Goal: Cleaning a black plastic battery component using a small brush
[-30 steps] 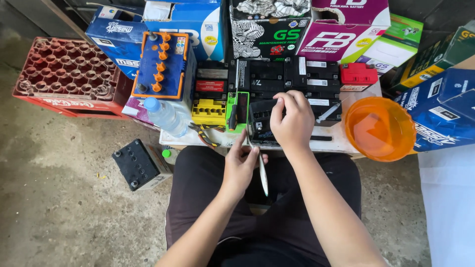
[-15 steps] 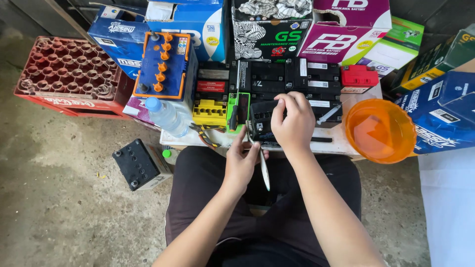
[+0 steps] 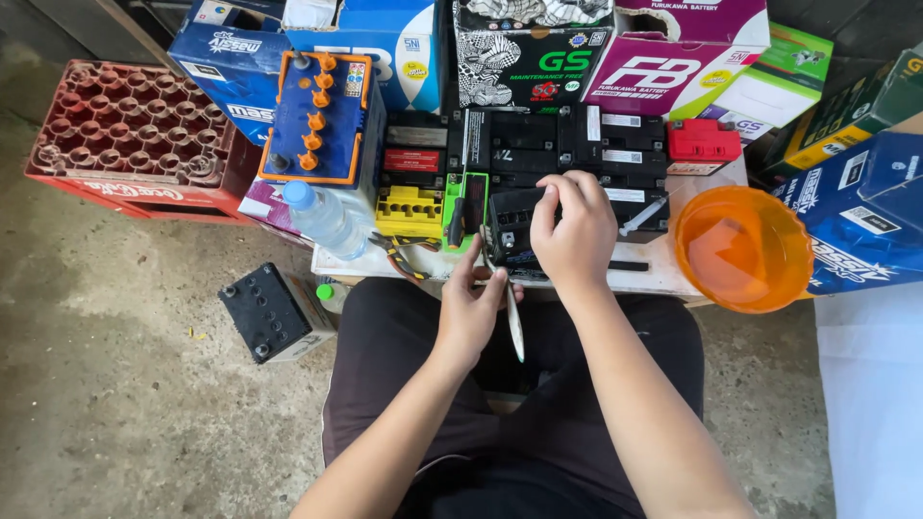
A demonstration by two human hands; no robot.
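My right hand (image 3: 575,235) lies curled over the one small black boxy plastic battery (image 3: 514,229) at the white table's (image 3: 654,281) front edge. My left hand (image 3: 471,309) pinches a thin pale tool (image 3: 515,327) beside one glossy orange round plastic bowl (image 3: 742,248).

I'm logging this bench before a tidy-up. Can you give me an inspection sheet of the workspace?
Surface: small white table, crowded.
Job's things: black battery under right hand; left hand holds a thin white strip.
Clutter: water bottle, yellow caps, pliers, orange bowl.
Hands: both bare, busy.
Cables: nothing seen.
Surroundings: red crate, battery boxes, loose battery on concrete floor.
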